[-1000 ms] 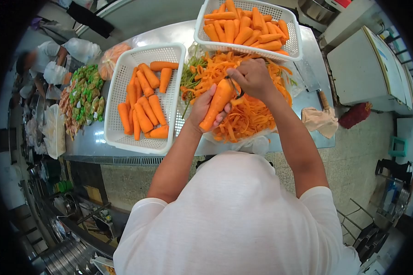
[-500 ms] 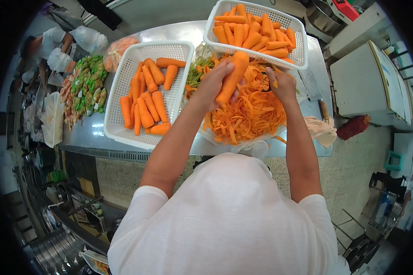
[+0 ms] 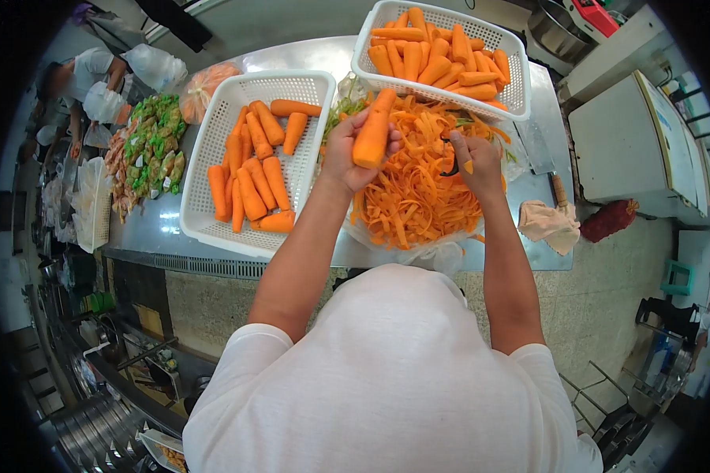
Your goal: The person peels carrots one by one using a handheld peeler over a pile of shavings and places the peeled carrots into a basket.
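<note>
My left hand (image 3: 345, 156) is wrapped around a thick orange carrot (image 3: 375, 130), its wide end tilted toward me. To the right of it, my right hand (image 3: 483, 164) grips a peeler (image 3: 450, 160) with a dark curved head; a small orange-yellow bit shows by the fingers. The peeler and the carrot are apart. Beneath both hands spreads a large heap of carrot peelings (image 3: 422, 201) on clear plastic. Some green stem pieces (image 3: 347, 106) lie at the heap's far left edge.
Carrots lie in a white basket (image 3: 193, 206) on the left and a fuller white basket (image 3: 519, 75) at the back. A large knife (image 3: 540, 154) and a cloth (image 3: 548, 224) are at the right of the metal table (image 3: 146, 229). Green-wrapped packets (image 3: 154, 142) and another person (image 3: 91, 75) are far left.
My left hand has brought the carrot a little lower and to the left, turning its wide end toward me. My right hand has shifted slightly left and nearer me with the peeler.
</note>
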Action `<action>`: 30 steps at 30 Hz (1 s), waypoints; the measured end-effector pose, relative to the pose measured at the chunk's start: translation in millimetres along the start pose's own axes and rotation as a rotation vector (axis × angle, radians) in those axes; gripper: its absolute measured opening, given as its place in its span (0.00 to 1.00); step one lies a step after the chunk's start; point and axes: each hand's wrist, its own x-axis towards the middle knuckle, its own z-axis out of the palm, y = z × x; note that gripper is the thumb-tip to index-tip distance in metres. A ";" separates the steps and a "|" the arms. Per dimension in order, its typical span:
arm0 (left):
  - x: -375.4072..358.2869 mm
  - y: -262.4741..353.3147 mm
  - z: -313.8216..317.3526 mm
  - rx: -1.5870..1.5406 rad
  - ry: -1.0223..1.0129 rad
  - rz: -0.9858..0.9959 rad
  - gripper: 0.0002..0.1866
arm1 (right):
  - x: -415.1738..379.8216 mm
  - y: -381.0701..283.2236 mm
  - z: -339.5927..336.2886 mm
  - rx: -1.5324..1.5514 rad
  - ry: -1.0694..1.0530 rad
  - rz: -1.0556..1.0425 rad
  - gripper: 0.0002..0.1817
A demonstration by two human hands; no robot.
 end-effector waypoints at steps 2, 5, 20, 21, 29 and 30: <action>-6.7 -10.8 1.6 0.108 0.161 0.004 0.23 | -0.9 -13.1 1.4 0.033 0.008 -0.088 0.32; 0.6 -18.4 -22.0 0.105 0.025 -0.153 0.23 | -4.1 -53.6 -4.6 -0.050 0.074 -0.358 0.27; -16.0 -27.3 -14.1 0.231 0.174 -0.155 0.19 | 27.7 -75.6 5.3 -0.248 0.132 -0.724 0.24; -13.9 -27.4 -11.0 0.227 0.173 -0.149 0.19 | 18.1 -87.3 8.4 -0.176 0.066 -0.829 0.24; -28.1 -20.3 -5.1 0.350 0.126 -0.190 0.17 | 68.1 -27.9 3.6 -0.457 0.237 -0.494 0.22; -24.6 -22.1 -4.0 0.343 0.128 -0.185 0.17 | 61.8 -42.2 -2.0 -0.334 0.186 -0.545 0.22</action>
